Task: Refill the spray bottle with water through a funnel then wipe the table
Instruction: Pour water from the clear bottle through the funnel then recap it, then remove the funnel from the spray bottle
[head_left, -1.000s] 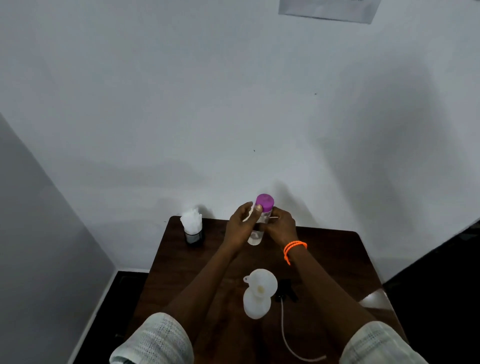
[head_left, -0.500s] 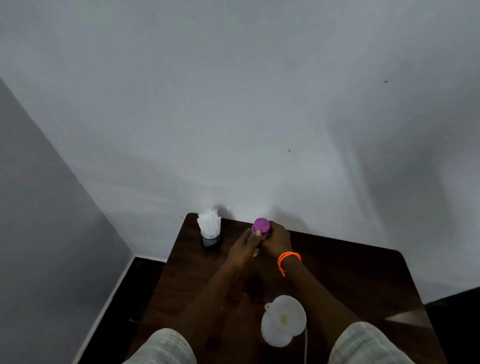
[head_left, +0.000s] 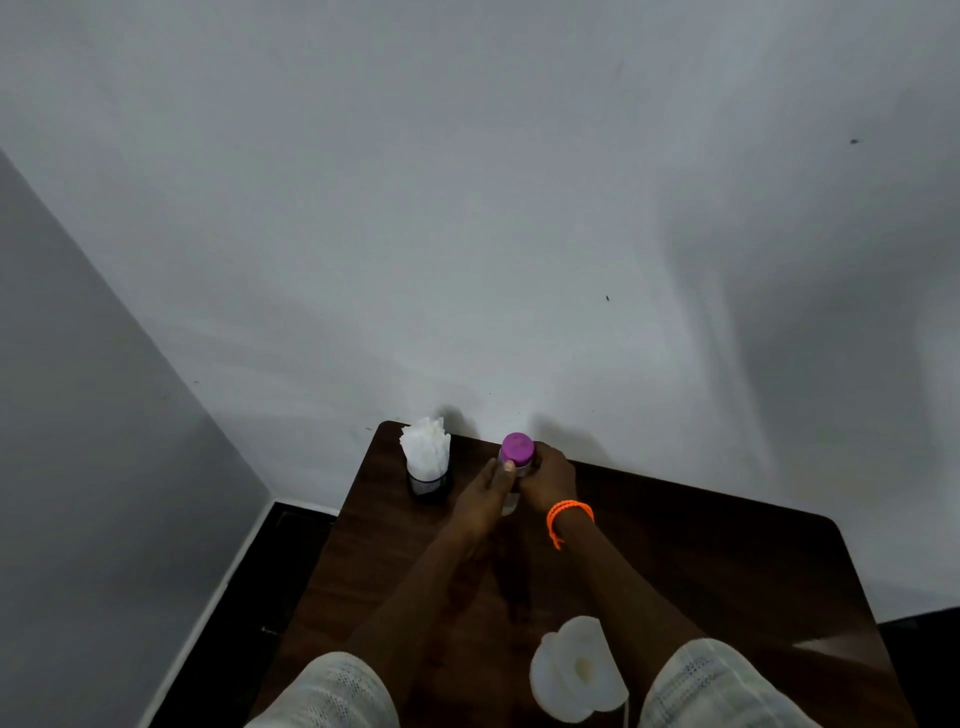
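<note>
A clear bottle with a purple cap (head_left: 516, 450) stands near the far edge of the dark wooden table (head_left: 701, 561). My left hand (head_left: 485, 493) grips its body from the left, thumb just under the cap. From the right, my right hand (head_left: 551, 478), with an orange band at the wrist, curls round the bottle's neck. Most of the bottle body is hidden by my fingers. A white funnel (head_left: 582, 670) sits in the mouth of a white bottle at the near edge, between my forearms.
A dark holder stuffed with white paper napkins (head_left: 427, 460) stands at the far left corner of the table, close to my left hand. White walls rise right behind the table. Dark floor (head_left: 244, 597) lies to the left.
The bottle with the purple cap came down from a raised position onto the table at its far edge, both hands staying on it. The camera has tilted upward, so the funnel sits lower in view.
</note>
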